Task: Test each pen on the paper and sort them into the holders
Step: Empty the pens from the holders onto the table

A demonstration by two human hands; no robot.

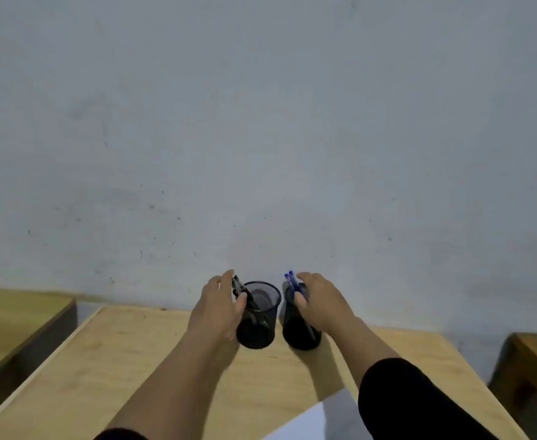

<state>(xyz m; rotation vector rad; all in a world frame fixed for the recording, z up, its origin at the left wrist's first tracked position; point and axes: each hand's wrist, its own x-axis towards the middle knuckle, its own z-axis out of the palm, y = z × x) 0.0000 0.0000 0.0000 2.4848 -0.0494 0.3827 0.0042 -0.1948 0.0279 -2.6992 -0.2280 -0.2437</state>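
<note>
Two black mesh holders stand side by side near the far edge of the wooden table [127, 360]. My left hand [218, 308] wraps the left side of the left holder [259, 319], which holds black pens [240, 289]. My right hand [319, 301] grips the right holder [299, 328] from its right side; two blue pens [290, 280] stick out of it. A white sheet of paper [311, 422] lies at the near edge, partly under my right forearm.
A grey wall rises directly behind the table. Another wooden table [16, 325] stands to the left and a third [533, 369] to the right, each across a narrow gap.
</note>
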